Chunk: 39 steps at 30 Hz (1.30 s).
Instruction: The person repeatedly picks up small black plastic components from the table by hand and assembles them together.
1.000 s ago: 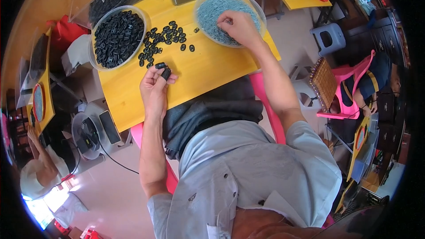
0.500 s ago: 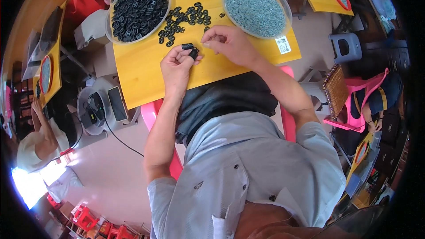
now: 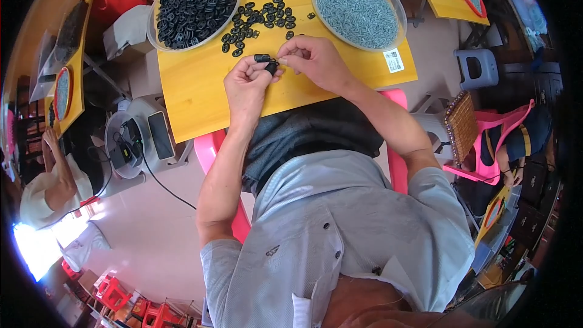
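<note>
My left hand [image 3: 246, 88] is over the near part of the yellow tabletop, its fingers pinched around a small black oval plastic part [image 3: 274, 64]. Dark coverings appear to wrap its thumb and a fingertip, and they blend with the part. Just to the right, my right hand [image 3: 319, 64] has thumb and forefinger pressed together, almost touching the part; whatever they hold is too small to name. Beyond the hands lie several loose black oval parts [image 3: 267, 15]. A clear bowl [image 3: 150, 31] heaped with such parts stands at left, and another bowl [image 3: 403, 27] full of small silvery screws at right.
The yellow table [image 3: 200, 106] ends close to my lap. A white label [image 3: 393, 61] is stuck at its right edge. Left of it, a phone [image 3: 160, 135] lies on a grey stool beside a tub [image 3: 124, 146] of cables. Other people sit at tables on both sides.
My right fingertips have come in closer against the black part in my left hand. The whole view has shifted slightly; the bowls and loose parts otherwise look the same.
</note>
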Available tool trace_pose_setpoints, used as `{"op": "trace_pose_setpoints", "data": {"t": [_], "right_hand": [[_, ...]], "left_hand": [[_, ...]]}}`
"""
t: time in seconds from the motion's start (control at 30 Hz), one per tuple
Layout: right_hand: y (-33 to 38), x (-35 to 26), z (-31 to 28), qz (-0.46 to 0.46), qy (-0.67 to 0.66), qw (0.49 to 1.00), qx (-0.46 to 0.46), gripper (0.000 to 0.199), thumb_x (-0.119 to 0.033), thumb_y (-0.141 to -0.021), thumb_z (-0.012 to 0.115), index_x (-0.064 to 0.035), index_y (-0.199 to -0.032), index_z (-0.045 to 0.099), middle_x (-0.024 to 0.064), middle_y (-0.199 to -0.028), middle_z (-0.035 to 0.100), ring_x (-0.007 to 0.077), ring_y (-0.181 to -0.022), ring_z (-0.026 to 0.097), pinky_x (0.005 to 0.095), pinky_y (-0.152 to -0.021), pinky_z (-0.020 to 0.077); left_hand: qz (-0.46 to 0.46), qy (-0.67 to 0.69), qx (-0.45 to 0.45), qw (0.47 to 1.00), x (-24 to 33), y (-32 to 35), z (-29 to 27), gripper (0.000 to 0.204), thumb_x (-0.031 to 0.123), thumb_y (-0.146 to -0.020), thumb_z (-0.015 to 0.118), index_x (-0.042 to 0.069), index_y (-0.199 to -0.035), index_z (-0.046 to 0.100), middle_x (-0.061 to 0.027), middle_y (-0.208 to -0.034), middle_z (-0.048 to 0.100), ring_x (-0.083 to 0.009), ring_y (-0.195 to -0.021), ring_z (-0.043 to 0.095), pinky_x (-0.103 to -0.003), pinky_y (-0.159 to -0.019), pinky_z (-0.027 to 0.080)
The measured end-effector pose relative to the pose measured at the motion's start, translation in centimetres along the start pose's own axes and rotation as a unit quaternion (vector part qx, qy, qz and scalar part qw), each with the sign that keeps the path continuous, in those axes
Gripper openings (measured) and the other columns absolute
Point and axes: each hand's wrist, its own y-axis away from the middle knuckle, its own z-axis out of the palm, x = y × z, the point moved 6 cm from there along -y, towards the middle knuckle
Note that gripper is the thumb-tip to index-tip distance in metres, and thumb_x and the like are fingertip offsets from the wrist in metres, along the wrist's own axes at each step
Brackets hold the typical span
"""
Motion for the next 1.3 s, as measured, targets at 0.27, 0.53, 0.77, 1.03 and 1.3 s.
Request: {"op": "trace_pose_setpoints", "data": {"t": [0.27, 0.53, 0.77, 1.03, 1.3], "right_hand": [[0.4, -1.2, 0.0, -0.054, 0.095, 0.993, 0.043, 0.016, -0.015, -0.084, 0.068, -0.0012, -0.091, 0.069, 0.0103, -0.070, 0.065, 0.0163, -0.059, 0.060, 0.0301, -0.058, 0.0470], [0.3, -0.5, 0.3, -0.047, 0.092, 0.994, 0.027, 0.015, -0.014, -0.089, 0.066, 0.0004, -0.091, 0.068, 0.0043, -0.066, 0.063, 0.0080, -0.057, 0.058, 0.0240, -0.054, 0.0441], [-0.4, -1.6, -2.9, -0.084, 0.086, 0.987, 0.110, 0.012, -0.011, -0.089, 0.066, 0.0001, -0.092, 0.069, 0.0029, -0.073, 0.066, 0.0073, -0.060, 0.058, 0.0235, -0.056, 0.0463], [-0.3, -1.8, -4.7, -0.204, 0.346, 0.903, 0.154, 0.012, -0.007, -0.084, 0.065, -0.0027, -0.095, 0.067, 0.0129, -0.087, 0.066, 0.0297, -0.074, 0.066, 0.0350, -0.065, 0.0529], [-0.4, -0.4, -1.9, -0.155, 0.483, 0.860, 0.055, 0.023, -0.003, -0.078, 0.061, -0.0031, -0.101, 0.064, 0.0116, -0.090, 0.060, 0.0338, -0.080, 0.065, 0.0428, -0.068, 0.0528]], "left_hand": [[0.023, 0.006, 0.008, 1.000, -0.5, 0.1, -0.2, 0.013, -0.010, -0.087, 0.058, -0.006, -0.099, 0.060, -0.0126, -0.090, 0.070, -0.0164, -0.079, 0.070, -0.026, -0.074, 0.058], [0.049, -0.039, 0.009, 0.998, -0.4, 0.3, 0.1, 0.014, -0.010, -0.086, 0.059, -0.007, -0.099, 0.060, -0.0122, -0.088, 0.070, -0.0154, -0.080, 0.070, -0.026, -0.075, 0.057], [0.053, 0.011, 0.032, 0.998, -0.6, -0.1, -0.3, 0.016, -0.012, -0.086, 0.055, -0.006, -0.099, 0.060, -0.0129, -0.089, 0.070, -0.0178, -0.078, 0.070, -0.027, -0.075, 0.057], [0.047, 0.012, 0.043, 0.998, 0.0, -0.1, -0.6, 0.018, -0.011, -0.087, 0.053, -0.006, -0.102, 0.061, -0.0131, -0.090, 0.069, -0.0185, -0.077, 0.069, -0.027, -0.073, 0.055], [0.038, 0.013, 0.039, 0.998, 0.0, -0.1, -0.7, 0.017, -0.011, -0.088, 0.053, -0.007, -0.102, 0.061, -0.0137, -0.092, 0.069, -0.0180, -0.077, 0.069, -0.027, -0.072, 0.055]]}}
